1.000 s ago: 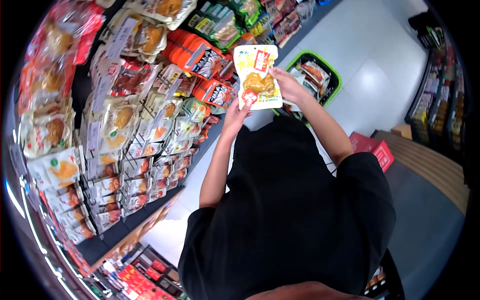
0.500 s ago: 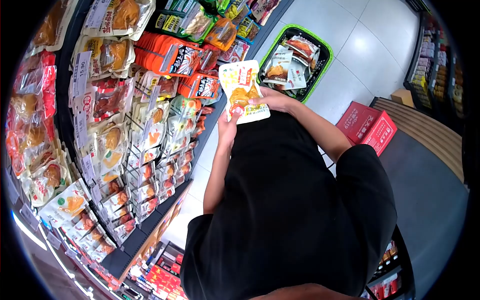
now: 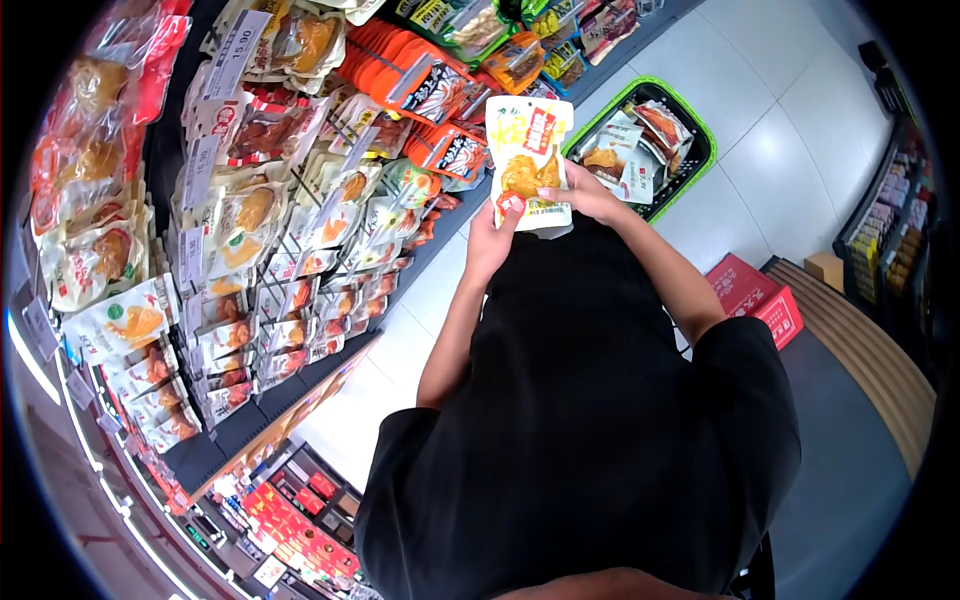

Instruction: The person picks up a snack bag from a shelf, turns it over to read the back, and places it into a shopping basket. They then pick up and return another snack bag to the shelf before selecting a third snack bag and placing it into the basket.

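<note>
Between my two hands is a white and yellow snack pouch [image 3: 530,160] with browned meat pictured on its front. My left hand [image 3: 490,238] grips its lower left corner, thumb on the front. My right hand [image 3: 590,196] holds the right edge, also with the thumb over the front. Fingers behind the pouch are hidden. Just beyond my right hand, a black shopping basket with a green rim [image 3: 712,150] stands on the floor. Several snack pouches [image 3: 625,155] lie in it.
On the left, a shelf rack carries hanging meat pouches [image 3: 250,215], orange packets [image 3: 425,85] and price tags [image 3: 238,52]. A red carton [image 3: 755,295] stands at the right by a slatted wooden edge [image 3: 850,350]. Pale floor tiles [image 3: 765,150] run beyond the basket.
The view has shifted, so shelf and basket sit differently in it. Both hands still hold the pouch, which now appears more upright and further right.
</note>
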### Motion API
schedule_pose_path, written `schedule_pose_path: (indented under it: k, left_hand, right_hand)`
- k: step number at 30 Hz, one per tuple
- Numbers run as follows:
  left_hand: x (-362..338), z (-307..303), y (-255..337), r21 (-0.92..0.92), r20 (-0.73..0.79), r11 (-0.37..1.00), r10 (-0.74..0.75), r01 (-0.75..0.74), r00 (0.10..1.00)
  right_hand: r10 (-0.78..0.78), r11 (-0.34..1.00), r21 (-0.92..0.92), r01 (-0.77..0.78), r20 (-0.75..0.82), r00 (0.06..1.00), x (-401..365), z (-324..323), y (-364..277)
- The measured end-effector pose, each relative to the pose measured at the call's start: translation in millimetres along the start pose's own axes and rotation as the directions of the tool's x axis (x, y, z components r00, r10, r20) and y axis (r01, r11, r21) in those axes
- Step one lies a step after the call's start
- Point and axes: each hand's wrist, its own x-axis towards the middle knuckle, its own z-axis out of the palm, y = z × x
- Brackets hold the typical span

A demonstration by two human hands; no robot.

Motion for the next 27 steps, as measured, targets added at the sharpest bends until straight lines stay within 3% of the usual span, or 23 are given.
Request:
schedule_pose_path:
  k: [7,10,12,14,16,17,21,27]
  left_hand:
    - [8.5,-2.4,4.9,0.007,0.044,0.999,0.032,-0.032,0.999]
    - [13.7,-3.7,5.1,-0.003,0.071,0.998,0.066,-0.066,0.995]
    - [16.3,-4.6,12.0,-0.071,0.057,0.997,0.03,-0.026,0.998]
    - [17.8,-4.2,14.9,-0.045,0.031,0.999,0.03,-0.029,0.999]
    - [21.7,-3.8,13.2,-0.15,-0.02,0.989,-0.02,0.016,1.0]
    - [23.9,-8.1,8.7,-0.145,0.039,0.988,-0.042,0.047,0.998]
    - [25.2,-6.4,14.1,-0.157,0.032,0.987,-0.036,0.04,0.999]
    - [21.1,-5.1,22.4,-0.203,-0.051,0.979,0.016,-0.026,0.999]
  right_hand:
    - [-0.188,0.981,-0.047,0.186,-0.029,0.982,2.4,-4.0,-5.1]
    - [-0.211,0.971,-0.127,0.205,-0.04,0.977,-1.4,-6.1,-15.3]
    - [-0.203,0.936,-0.304,0.176,-0.06,0.977,-8.4,-7.8,-29.8]
    - [-0.208,0.944,-0.274,0.186,-0.054,0.977,-8.3,-9.6,-30.4]
    - [-0.217,0.948,-0.248,0.199,-0.047,0.975,-10.3,-10.0,-36.9]
    - [-0.213,0.952,-0.231,0.199,-0.037,0.976,-11.9,-10.0,-40.7]
    - [-0.263,0.949,-0.176,0.261,0.012,0.965,-11.1,-12.6,-43.9]
    - [-0.202,0.979,0.009,0.202,0.088,0.975,-17.1,-4.5,-54.6]
